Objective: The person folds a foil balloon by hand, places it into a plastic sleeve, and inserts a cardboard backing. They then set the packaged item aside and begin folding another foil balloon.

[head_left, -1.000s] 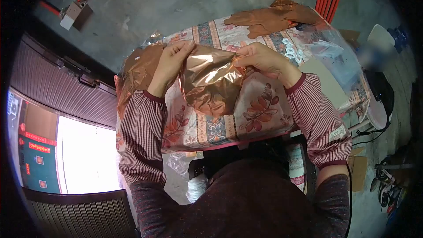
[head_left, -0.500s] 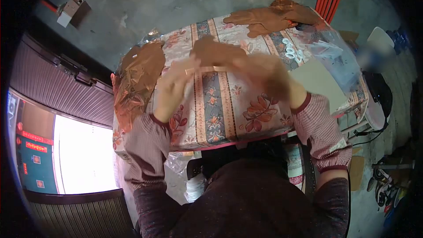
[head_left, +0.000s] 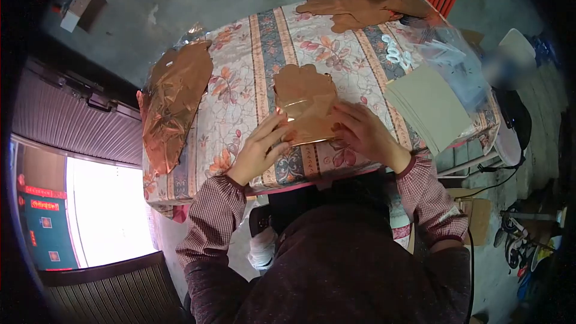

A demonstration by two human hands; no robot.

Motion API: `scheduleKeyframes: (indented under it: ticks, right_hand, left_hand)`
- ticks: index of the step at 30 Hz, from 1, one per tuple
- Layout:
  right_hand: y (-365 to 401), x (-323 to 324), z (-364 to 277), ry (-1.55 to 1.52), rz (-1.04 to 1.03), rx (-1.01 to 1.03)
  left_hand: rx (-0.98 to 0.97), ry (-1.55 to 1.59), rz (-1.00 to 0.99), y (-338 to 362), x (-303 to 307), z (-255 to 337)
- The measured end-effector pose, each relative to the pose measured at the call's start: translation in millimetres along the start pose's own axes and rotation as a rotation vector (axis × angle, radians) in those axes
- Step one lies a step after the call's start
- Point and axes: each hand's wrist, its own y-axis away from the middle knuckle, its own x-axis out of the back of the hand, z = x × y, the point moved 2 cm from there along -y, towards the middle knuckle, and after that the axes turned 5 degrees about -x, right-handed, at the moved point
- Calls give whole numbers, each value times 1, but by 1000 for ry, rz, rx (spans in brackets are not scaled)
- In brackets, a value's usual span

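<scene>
Fingertips (head_left: 279, 133) of left hand (head_left: 259, 151) and right hand (head_left: 362, 135) spread open, pressed on near edge of copper foil packet (head_left: 306, 97), pinning it flat to floral tablecloth (head_left: 240, 84); nothing clasped. Just outside right hand, stack of grey cards (head_left: 429, 105). Well out past left hand, crumpled copper foil pile (head_left: 174, 102). Far beyond packet, brown glove-shaped pieces (head_left: 360, 6)
</scene>
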Motion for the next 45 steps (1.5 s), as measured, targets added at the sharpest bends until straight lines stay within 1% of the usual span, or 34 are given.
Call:
scheduleKeyframes:
  ticks: [1,3,5,7,8,9,10,13,17,19,23,25,26,28,30,31,33,34,36,37,39,40,42,43,44,45]
  right_hand:
    - [1,-3,-3,47,65,-14]
    - [2,-10,-9,55,96,-46]
    - [6,-10,-13,63,127,-74]
    - [9,-10,-15,136,68,-200]
    - [10,-12,-14,137,67,-200]
    - [11,-14,-13,169,22,-214]
    - [12,-16,-12,202,-22,-227]
    - [11,-13,-14,181,-57,-251]
    - [10,-16,-14,215,-67,-234]
    - [7,-14,-17,202,22,-218]
    - [-18,-18,-25,181,78,-168]
    - [-24,-33,-18,286,-4,-138]
    - [-24,-38,-15,288,1,-136]
    - [-24,-45,-12,295,-58,-188]
    - [-23,-45,-12,287,-57,-183]
    - [-23,-44,-13,280,-51,-186]
    - [-23,-45,-12,286,-47,-180]
    - [-22,-46,-12,297,-45,-172]
    - [-23,-44,-13,292,-53,-178]
    - [-23,-44,-14,288,-55,-185]
    - [-23,-44,-14,286,-59,-184]
    - [-23,-44,-14,285,-59,-185]
    - [-23,-45,-13,284,-52,-179]
    - [-22,-45,-13,284,-43,-174]
    - [-22,-44,-12,298,-36,-184]
    - [-22,-45,-13,299,-35,-168]
  left_hand:
    - [-3,4,1,-1,-3,-1]
    - [62,-64,15,-2,-10,-5]
    - [53,-83,2,-6,-17,-9]
    - [46,-103,-11,-7,-20,-10]
    - [55,-152,-43,-6,-22,-10]
    - [62,-201,-75,-6,-23,-9]
    - [59,-200,-73,-6,-23,-9]
    - [58,-179,-56,-3,-22,-7]
    - [20,-218,-84,-2,-23,-9]
    - [18,-223,-89,-2,-23,-7]
    - [34,-258,-116,-2,-24,-5]
    - [34,-270,-118,-1,-25,-5]
    - [41,-267,-116,-1,-25,-5]
    - [52,-264,-107,-2,-24,-6]
    - [135,-215,8,1,-21,-8]
    - [140,-215,5,2,-20,-11]
    - [277,-221,11,4,-15,-24]
    - [279,-219,9,5,-15,-28]
    - [305,-161,195,5,-11,-33]
    - [308,-160,194,2,-10,-36]
    - [326,-22,279,-7,-5,-41]
    - [325,-19,280,-14,-4,-42]
    - [434,97,307,-26,-4,-46]
    - [425,93,361,-27,-9,-55]
    - [409,103,359,-29,-11,-58]
    - [462,170,347,-31,-13,-57]
